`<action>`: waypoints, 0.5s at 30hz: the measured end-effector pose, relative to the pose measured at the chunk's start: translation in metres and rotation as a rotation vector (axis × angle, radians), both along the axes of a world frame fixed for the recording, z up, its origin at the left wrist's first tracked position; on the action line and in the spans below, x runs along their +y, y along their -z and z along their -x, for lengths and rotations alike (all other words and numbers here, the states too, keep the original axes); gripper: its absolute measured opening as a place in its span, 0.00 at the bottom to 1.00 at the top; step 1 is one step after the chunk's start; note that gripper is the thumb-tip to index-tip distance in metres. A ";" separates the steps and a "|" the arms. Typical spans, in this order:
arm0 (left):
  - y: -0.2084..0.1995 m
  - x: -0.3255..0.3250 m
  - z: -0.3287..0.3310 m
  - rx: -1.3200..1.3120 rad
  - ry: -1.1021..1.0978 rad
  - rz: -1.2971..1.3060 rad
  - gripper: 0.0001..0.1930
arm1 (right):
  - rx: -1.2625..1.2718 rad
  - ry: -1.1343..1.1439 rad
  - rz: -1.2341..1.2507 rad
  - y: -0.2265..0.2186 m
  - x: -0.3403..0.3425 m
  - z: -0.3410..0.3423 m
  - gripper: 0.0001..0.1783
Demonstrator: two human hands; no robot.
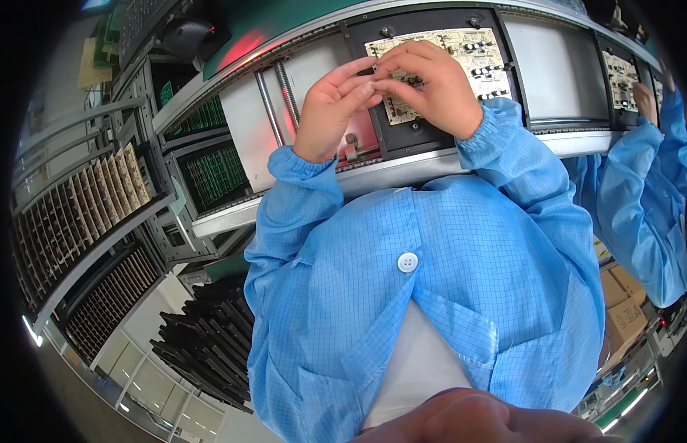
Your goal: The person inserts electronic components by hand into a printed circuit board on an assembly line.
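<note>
Nearest is the person's blue checked coat [469,229], with one white button [407,262] below the collar; beyond it both forearms reach up over the line, cuffs gathered at the wrists; the left hand [330,109] is beside the left edge of a cream circuit board [470,60], its thumb and forefinger drawn in toward the other hand's fingertips; the right hand [436,88] arches over the board's left and middle part, thumb and fingers curled toward that same meeting point; whether either hand pinches some small part there, or the tips merely press together, I cannot tell; the board lies flat in a black carrier [410,140], dark cylindrical components showing along its right side; the carrier sits between the metal rails [402,168] of a conveyor; left of it are a steel rod [270,111] and a coiled spring [287,96], with red light falling nearby; farther left, green boards [214,177] stand in a rack under the line, and cream boards [100,188] stand upright in another; black trays [207,336] are stacked lower down; at the far right a co-worker's hand [644,102] is at another cream board [622,74], above cardboard boxes [625,317].
</note>
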State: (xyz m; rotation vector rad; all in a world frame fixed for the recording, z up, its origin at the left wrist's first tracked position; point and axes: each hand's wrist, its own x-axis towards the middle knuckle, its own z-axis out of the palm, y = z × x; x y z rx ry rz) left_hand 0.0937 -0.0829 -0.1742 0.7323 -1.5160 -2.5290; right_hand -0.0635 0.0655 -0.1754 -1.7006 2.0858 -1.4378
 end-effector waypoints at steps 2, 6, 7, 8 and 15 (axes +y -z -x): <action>0.000 0.001 0.000 0.007 0.016 0.146 0.23 | -0.024 -0.044 0.027 0.003 0.002 0.000 0.05; 0.012 -0.012 0.007 -0.052 -0.054 0.324 0.18 | -0.529 0.059 -0.030 0.010 0.013 0.007 0.04; 0.016 -0.015 0.010 -0.044 -0.059 0.490 0.14 | -0.583 0.090 -0.039 0.011 0.016 0.011 0.04; 0.015 -0.016 0.014 -0.034 -0.059 0.658 0.11 | -0.597 0.090 -0.021 0.015 0.018 0.013 0.06; 0.008 -0.003 0.040 -0.009 0.003 1.241 0.07 | -0.386 0.117 -0.083 0.014 0.034 0.016 0.12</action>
